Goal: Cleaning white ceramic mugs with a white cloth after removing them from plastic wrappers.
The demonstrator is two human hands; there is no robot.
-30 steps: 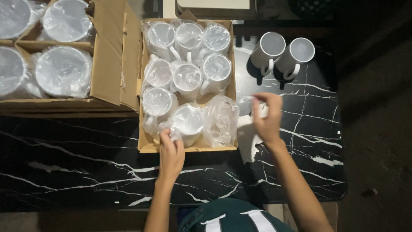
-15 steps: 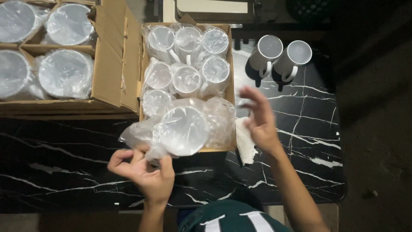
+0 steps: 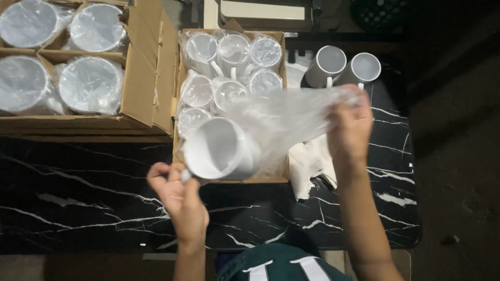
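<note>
- The left hand [image 3: 179,200] has its fingers [image 3: 159,170] closed round the handle of a white mug [image 3: 219,148], at the mug's lower left edge.
- The white mug lies tipped on its side in the air, mouth turned towards the camera, over the near edge of the middle cardboard box [image 3: 232,179]; its far end is still inside the mouth of a clear plastic bag [image 3: 284,117].
- The right hand [image 3: 349,130] has its fingers [image 3: 346,104] pinched shut on the far end of the clear plastic bag, which is stretched out sideways between the mug and this hand.
- The bag hangs above the right side of the middle cardboard box and the white cloth [image 3: 312,161] that lies on the worktop just beside that box.
- In the middle cardboard box stand more bagged mugs [image 3: 233,52], each wrapped in thin plastic, packed in rows and touching one another.
- Two unwrapped mugs [image 3: 344,67] stand upright side by side on the worktop, beyond the right hand and just right of the box.
- The worktop [image 3: 94,208] is black with white marble veins; its near part lies below the left hand.
- At the left is a larger cardboard box [image 3: 148,78] with its flap up, holding round white things wrapped in plastic [image 3: 91,83], set in compartments; what they are I cannot tell.
- At the bottom edge shows the person's dark green garment [image 3: 276,265] with white stripes.
</note>
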